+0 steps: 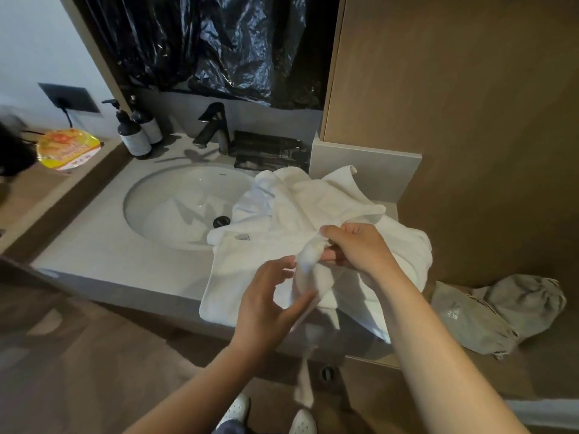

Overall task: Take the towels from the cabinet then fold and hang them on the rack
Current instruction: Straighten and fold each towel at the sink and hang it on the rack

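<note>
**Towel, white terry, at the counter's right end, in your hands.**

Right hand: fingers clenched round a bunched part of the towel, raised off the counter. Left hand: fingers spread and loosely bent, thumb touching the twisted strip that hangs from the bunch past the counter's front edge. Towel: soft and rumpled, with a flat hemmed flap bearing a small label over the sink's right rim and the rest heaped toward the brown wall panel. Counter: pale, smooth, straight-edged, with open surface left of the towel and in front of the sink. Sink: oval, white, black drain. Bag: grey, crumpled cloth on the ledge to your right, apart from the towel.
</note>
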`<action>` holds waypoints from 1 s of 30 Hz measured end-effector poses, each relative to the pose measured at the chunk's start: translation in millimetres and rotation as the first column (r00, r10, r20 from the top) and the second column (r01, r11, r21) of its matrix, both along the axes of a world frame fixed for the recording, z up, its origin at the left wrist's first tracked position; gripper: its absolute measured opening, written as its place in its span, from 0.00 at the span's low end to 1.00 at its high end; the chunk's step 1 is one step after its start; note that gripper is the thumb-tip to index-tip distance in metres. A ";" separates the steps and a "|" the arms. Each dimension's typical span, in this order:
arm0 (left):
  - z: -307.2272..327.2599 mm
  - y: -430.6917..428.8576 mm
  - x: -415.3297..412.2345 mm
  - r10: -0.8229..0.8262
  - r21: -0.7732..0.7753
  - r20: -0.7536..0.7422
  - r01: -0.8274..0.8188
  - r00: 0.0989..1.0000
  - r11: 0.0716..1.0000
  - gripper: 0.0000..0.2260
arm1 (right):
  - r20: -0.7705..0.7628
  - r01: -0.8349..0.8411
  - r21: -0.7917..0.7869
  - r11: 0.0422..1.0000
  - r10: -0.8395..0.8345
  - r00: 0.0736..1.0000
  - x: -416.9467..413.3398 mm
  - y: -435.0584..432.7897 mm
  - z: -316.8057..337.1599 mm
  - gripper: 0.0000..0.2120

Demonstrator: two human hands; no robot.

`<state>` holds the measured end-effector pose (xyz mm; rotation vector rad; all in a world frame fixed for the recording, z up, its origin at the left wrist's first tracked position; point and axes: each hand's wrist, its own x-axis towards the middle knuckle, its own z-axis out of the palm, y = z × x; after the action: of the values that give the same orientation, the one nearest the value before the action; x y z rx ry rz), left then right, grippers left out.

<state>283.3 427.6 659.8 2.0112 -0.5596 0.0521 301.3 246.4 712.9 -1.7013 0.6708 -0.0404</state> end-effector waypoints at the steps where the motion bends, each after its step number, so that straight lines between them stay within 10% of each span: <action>1: 3.2 -2.2 3.1 0.040 -0.023 0.006 -0.040 0.999 0.999 0.24 | -0.002 -0.006 -0.007 1.000 0.006 1.000 2.7 2.6 0.2 0.19; 11: 20.0 2.1 39.2 0.035 -0.147 0.041 -0.029 0.999 0.989 0.02 | 0.067 0.076 0.011 0.997 -0.077 0.995 -16.9 6.4 15.2 0.11; 15: 32.1 6.2 46.3 -0.092 -0.150 -0.166 0.067 0.982 0.986 0.03 | 0.172 0.132 -0.377 0.917 -0.071 0.982 -38.1 8.6 28.0 0.04; 21: 63.0 17.4 62.8 -0.276 -0.185 -0.087 0.257 0.957 0.949 0.02 | 0.119 -0.027 -0.794 0.607 0.200 0.973 -43.7 22.9 57.3 0.22; 30: 112.9 47.3 105.3 -0.475 -0.236 0.063 0.476 0.878 0.847 0.02 | -0.013 -0.124 -0.812 0.570 0.194 0.981 -42.7 30.2 81.8 0.15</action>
<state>388.6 475.0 772.8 1.5852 -0.9925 -0.1729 258.6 276.6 794.6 -2.6451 0.4412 -0.3358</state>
